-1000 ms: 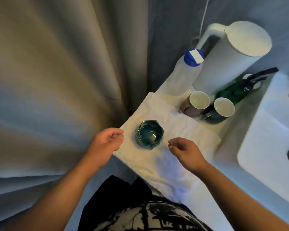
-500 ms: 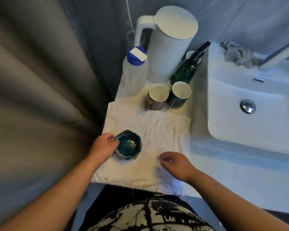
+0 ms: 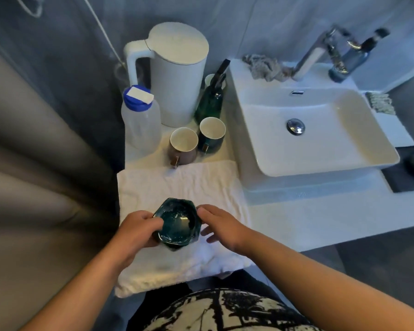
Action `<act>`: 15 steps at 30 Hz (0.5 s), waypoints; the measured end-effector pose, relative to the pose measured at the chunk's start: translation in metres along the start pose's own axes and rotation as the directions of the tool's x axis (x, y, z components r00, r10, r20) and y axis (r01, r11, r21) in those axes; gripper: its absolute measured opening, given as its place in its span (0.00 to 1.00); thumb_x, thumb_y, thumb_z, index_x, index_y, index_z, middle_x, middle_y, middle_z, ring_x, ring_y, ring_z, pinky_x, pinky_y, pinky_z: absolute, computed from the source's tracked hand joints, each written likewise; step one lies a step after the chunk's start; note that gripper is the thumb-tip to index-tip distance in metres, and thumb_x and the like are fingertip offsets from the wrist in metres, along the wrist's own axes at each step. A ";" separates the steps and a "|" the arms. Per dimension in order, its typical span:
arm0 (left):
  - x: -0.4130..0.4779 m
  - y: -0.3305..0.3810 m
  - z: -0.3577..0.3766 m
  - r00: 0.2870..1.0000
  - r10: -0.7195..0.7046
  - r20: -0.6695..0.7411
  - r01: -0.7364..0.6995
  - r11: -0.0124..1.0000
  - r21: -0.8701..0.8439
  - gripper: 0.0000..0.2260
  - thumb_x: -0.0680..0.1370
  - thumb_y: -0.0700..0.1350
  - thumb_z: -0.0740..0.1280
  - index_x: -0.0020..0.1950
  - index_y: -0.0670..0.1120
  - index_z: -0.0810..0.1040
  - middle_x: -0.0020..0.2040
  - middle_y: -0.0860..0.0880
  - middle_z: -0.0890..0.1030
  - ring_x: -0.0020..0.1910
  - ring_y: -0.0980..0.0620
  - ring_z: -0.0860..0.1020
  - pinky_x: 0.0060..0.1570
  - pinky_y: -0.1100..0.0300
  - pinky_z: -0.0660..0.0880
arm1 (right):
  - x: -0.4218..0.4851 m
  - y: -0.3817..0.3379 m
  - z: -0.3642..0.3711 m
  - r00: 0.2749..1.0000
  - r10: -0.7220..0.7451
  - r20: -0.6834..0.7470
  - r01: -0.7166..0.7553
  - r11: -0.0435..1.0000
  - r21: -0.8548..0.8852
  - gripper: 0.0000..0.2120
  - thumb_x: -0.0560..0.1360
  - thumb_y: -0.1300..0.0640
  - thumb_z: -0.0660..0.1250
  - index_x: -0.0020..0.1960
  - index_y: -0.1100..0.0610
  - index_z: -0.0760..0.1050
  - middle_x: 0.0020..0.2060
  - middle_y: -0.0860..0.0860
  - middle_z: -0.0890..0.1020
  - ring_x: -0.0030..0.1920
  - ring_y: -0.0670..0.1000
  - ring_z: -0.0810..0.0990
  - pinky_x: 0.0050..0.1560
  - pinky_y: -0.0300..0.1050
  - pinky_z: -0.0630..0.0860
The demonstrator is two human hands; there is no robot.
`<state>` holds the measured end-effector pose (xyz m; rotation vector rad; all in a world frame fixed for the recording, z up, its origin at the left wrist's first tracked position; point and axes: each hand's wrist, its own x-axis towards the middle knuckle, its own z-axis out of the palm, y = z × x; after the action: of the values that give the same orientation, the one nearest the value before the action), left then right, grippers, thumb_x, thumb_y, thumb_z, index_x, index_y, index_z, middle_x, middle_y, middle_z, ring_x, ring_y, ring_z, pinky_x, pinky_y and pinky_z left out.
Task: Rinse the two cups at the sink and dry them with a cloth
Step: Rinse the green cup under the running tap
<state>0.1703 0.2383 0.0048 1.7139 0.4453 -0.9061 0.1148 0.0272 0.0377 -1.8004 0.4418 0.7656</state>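
My left hand is curled round the left wall of the dark teal, faceted ceramic cup, thumb over its rim. My right hand lies loose-fingered against the cup's right side. The cup stands mouth-up on the white terry towel, between both palms. The white rectangular sink basin lies to the right and further back, so the right hand is nearer it.

Reaching forward from the lower edge, the left hand curls round the left side of the dark teal cup, thumb over its rim, while the right hand touches its right side with loosely straight fingers.
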 end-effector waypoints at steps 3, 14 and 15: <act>-0.021 0.022 0.019 0.994 0.063 0.087 -0.058 0.997 -0.058 0.13 0.67 0.39 0.68 0.47 0.32 0.77 0.40 0.37 0.80 0.41 0.42 0.80 0.46 0.45 0.82 | -0.013 -0.004 -0.009 0.998 -0.017 -0.066 0.026 0.990 0.140 0.17 0.84 0.45 0.54 0.64 0.53 0.73 0.57 0.56 0.81 0.52 0.59 0.82 0.50 0.55 0.81; -0.040 0.080 0.128 0.946 0.229 0.229 -0.185 0.962 -0.200 0.31 0.57 0.56 0.75 0.58 0.47 0.77 0.51 0.40 0.85 0.45 0.44 0.84 0.48 0.46 0.83 | -0.049 0.028 -0.119 0.964 -0.064 -0.259 0.156 0.922 0.353 0.16 0.82 0.46 0.56 0.57 0.54 0.78 0.54 0.58 0.83 0.50 0.58 0.84 0.47 0.57 0.82; -0.042 0.084 0.144 0.943 0.240 0.232 -0.193 0.959 -0.209 0.32 0.57 0.55 0.76 0.59 0.48 0.77 0.52 0.40 0.85 0.46 0.43 0.85 0.47 0.47 0.83 | -0.050 0.034 -0.133 0.966 -0.061 -0.251 0.155 0.914 0.375 0.16 0.83 0.47 0.56 0.58 0.55 0.77 0.54 0.58 0.83 0.47 0.56 0.84 0.44 0.54 0.83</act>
<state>0.1518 0.0822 0.0740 1.4224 0.1567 -0.8807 0.0950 -0.1123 0.0770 -1.5226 0.5998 0.3522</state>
